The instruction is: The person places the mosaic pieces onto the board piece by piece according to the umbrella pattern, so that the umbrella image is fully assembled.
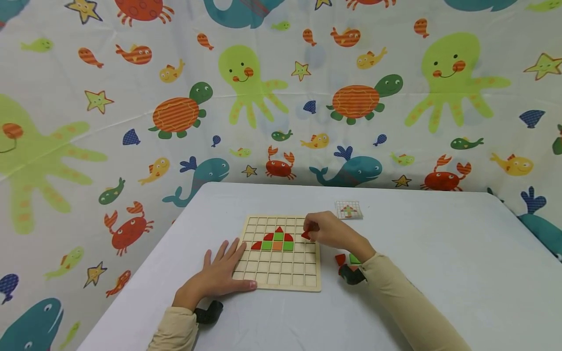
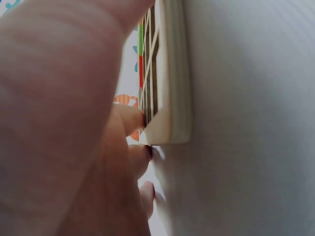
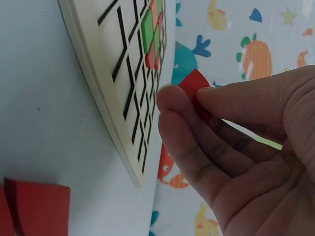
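A wooden grid board (image 1: pixel 298 280) lies on the white table. Red, green and orange tiles form a stepped figure on it, with a red triangle (image 1: pixel 279 229) at the top, an orange square (image 1: pixel 277 246) at bottom centre and green squares beside it. My left hand (image 1: pixel 215 275) is spread flat at the board's left side, thumb along the front edge and fingertips by the left rim. Above the board's right side, my right hand (image 1: pixel 331 231) pinches a small red tile (image 3: pixel 194 88) between thumb and fingers, raised off the grid in the right wrist view.
Loose red tiles (image 1: pixel 340 259) and a green tile (image 1: pixel 354 259) lie right of the board, partly hidden by the right wrist's black camera (image 1: pixel 352 275). A small pattern card (image 1: pixel 349 210) sits behind the right hand. A sea-animal curtain (image 1: pixel 272 97) hangs behind the table.
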A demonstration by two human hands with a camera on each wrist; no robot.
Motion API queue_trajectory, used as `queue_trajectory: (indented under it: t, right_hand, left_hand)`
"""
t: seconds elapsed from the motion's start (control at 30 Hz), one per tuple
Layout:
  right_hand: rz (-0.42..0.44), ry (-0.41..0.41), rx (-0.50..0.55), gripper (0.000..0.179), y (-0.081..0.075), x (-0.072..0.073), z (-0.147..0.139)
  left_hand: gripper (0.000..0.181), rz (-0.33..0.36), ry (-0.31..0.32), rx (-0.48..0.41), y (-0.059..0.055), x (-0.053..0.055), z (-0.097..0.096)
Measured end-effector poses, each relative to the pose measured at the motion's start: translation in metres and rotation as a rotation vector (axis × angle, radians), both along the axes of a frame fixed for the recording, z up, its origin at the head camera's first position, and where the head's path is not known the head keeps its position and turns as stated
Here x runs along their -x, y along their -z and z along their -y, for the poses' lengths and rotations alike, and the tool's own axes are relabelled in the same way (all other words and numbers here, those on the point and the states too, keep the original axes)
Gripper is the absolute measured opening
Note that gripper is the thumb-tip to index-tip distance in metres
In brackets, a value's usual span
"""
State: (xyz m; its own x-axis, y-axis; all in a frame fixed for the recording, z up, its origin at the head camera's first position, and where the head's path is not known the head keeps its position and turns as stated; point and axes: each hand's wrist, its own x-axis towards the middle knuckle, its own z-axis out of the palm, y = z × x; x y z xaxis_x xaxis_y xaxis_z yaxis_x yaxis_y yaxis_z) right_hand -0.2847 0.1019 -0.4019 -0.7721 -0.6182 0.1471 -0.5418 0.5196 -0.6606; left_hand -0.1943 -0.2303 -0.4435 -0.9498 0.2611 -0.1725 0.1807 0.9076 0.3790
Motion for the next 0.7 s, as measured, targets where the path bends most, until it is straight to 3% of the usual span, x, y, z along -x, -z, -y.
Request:
queue_trajectory:
  t: [0.23, 0.7]
  right_hand:
    - [0.015, -0.001, -0.05, 0.022, 0.008, 0.001, 0.005]
    - [-0.034, -0.027, -0.045, 0.01, 0.012, -0.001, 0.011]
  left_hand:
    - [0.121, 0.002, 0.005, 0.004, -0.002, -0.002, -0.002]
    - [0.121, -0.003, 0.009, -0.013, 0.001, 0.0, 0.0]
